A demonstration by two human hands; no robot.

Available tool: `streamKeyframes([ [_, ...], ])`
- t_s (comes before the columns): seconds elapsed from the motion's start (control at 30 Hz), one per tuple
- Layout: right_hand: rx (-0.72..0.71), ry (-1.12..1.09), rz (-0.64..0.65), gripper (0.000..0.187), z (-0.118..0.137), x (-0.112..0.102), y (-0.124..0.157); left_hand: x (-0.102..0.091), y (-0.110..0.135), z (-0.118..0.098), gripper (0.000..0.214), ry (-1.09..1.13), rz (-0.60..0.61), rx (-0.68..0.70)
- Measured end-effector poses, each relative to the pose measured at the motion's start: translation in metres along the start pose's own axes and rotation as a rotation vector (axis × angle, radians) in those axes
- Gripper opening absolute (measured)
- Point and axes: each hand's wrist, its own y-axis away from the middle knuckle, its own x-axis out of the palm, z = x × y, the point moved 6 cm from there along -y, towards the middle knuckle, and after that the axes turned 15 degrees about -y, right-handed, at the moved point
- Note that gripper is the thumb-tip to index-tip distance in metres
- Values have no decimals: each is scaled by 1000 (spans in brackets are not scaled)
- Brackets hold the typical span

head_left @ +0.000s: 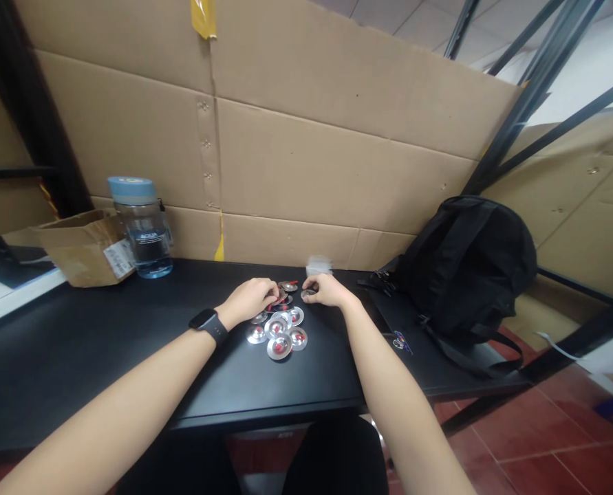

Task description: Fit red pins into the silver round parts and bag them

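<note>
Two bare hands are working over a black table point(104, 357), with a loose heap of silver discs point(279, 346) sitting between and just in front of them. The discs are shiny, round and dished, most with a red spot in the middle, and they overlap each other quite a bit. The left hand point(254, 300), the one with a dark watch point(209, 324) on the wrist, has its fingertips right down at the back of the heap, curled in; honestly can't tell if it's pinching a disc or only touching. The right hand point(325, 290) is just off the heap's right side, thumb and fingers closed around the edge of a single disc point(309, 293). Behind that hand there's a small whitish thing point(319, 265), too blurry to make out. Over on the left, a blue-lidded bottle point(148, 237) stands upright beside an open cardboard box point(87, 253). On the right, a black backpack point(474, 258) leans there, with a little colorful tag point(402, 342) lying near it. Big cardboard panels point(337, 151) line the back.
</note>
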Motion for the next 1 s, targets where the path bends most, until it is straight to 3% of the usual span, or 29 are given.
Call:
streamKeyframes([
  [0.1, -129, -57, -44, 33, 20, 4, 0, 2, 0, 5, 15, 17, -11, -18],
  [0.27, -272, -247, -16, 57, 51, 26, 1, -8, -2, 4, 14, 227, -97, -88],
  [0.43, -241, -458, -18, 48, 55, 41, -3, -17, -5, 13, 21, 421, -186, -163],
  [0.67, -171, -624, 9, 48, 43, 34, -4, -11, -7, 19, 32, 741, -52, -78],
  [0.73, -171, -649, 31, 39, 43, 36, -5, -10, -7, 16, 34, 763, -21, -66],
  [0.87, -203, -501, -21, 19, 45, 33, -5, -19, -6, 29, 31, 564, -140, -117],
  [1.0, -243, -231, 19, 26, 51, 39, -1, -26, 3, 59, 22, 67, -155, -144],
])
